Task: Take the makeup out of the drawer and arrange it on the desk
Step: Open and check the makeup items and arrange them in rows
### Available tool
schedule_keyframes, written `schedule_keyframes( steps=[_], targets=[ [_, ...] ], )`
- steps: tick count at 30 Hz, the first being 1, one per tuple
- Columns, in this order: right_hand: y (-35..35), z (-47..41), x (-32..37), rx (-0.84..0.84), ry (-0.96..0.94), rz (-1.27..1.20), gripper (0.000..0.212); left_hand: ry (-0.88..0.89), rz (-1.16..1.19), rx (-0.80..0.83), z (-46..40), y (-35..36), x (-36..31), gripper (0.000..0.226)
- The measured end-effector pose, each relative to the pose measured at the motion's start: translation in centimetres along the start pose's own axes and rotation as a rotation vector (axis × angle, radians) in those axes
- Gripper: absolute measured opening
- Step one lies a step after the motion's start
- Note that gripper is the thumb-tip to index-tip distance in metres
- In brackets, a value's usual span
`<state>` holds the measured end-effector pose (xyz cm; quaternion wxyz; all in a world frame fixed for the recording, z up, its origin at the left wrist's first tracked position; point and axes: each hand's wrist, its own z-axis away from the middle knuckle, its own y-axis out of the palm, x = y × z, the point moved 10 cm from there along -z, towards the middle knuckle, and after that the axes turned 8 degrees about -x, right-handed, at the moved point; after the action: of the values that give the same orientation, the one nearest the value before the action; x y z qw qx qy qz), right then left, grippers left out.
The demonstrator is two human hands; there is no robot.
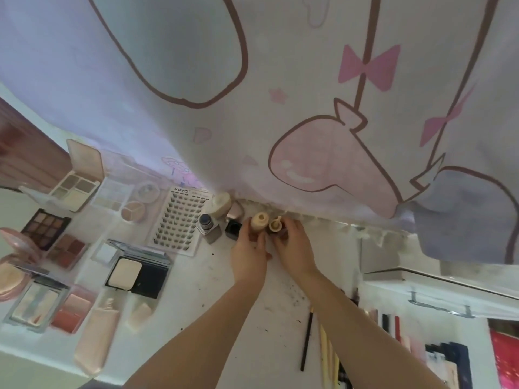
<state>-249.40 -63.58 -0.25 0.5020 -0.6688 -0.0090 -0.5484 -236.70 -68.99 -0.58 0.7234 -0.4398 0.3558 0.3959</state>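
Your left hand (248,249) is curled round a beige bottle (259,222) standing upright on the table (219,279), fingers wrapped about its lower part so only the top shows above them. Your right hand (292,247) grips a second, smaller bottle (275,226) just beside the first, its round cream cap showing past your fingertips; the two bottles stand touching or nearly so, and I cannot tell which. Both sit at the far edge of the table, right under the hem of a printed curtain (280,108). Just left of your left hand stands a black square cap (233,230), then a silver-based bottle (207,224) with a dark top, and beyond those a cream jar (220,204) lying tilted against the curtain. Further left lies a lash tray (179,220), and past it a spread of open palettes: a dark eyeshadow palette (45,224), a black powder compact (137,273) nearer you, and a peach tube (97,336) lying flat near the table's front edge. To the right of your right forearm, near you, a dark pencil (306,341) lies on the table, with the open drawer (421,341) further right holding more makeup that is too blurred to name.
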Motion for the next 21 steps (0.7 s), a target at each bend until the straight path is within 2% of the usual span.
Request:
schedule_keyframes(
  steps=[6,8,10,13,16,19,21],
  targets=[
    [-1.2,0.4,-0.2,0.058,0.045,0.017,0.041,0.067,-0.030,0.059,1.5,-0.3,-0.6,0.059],
    [-2.8,2.1,-0.9,0.143,0.047,0.126,0.035,0.150,-0.088,0.102,3.4,-1.1,-0.3,0.061],
    [-4.2,4.6,-2.0,0.276,0.083,0.220,0.027,0.271,-0.287,0.198,5.7,-1.0,0.4,0.049],
    [-5.1,8.4,-3.9,0.412,0.147,0.388,0.026,0.423,-0.601,0.444,9.5,1.8,1.7,0.030],
    [-5.5,10.2,-5.2,0.359,0.215,0.414,0.022,0.559,-0.864,0.624,12.1,6.0,2.6,0.033],
    [-5.9,11.1,-5.9,0.292,0.218,0.465,0.017,0.671,-1.114,0.616,12.3,8.1,2.9,0.034],
    [-6.0,12.0,-6.6,0.268,0.276,0.471,0.021,0.665,-1.192,0.626,12.1,8.2,3.5,0.032]
  ],
)
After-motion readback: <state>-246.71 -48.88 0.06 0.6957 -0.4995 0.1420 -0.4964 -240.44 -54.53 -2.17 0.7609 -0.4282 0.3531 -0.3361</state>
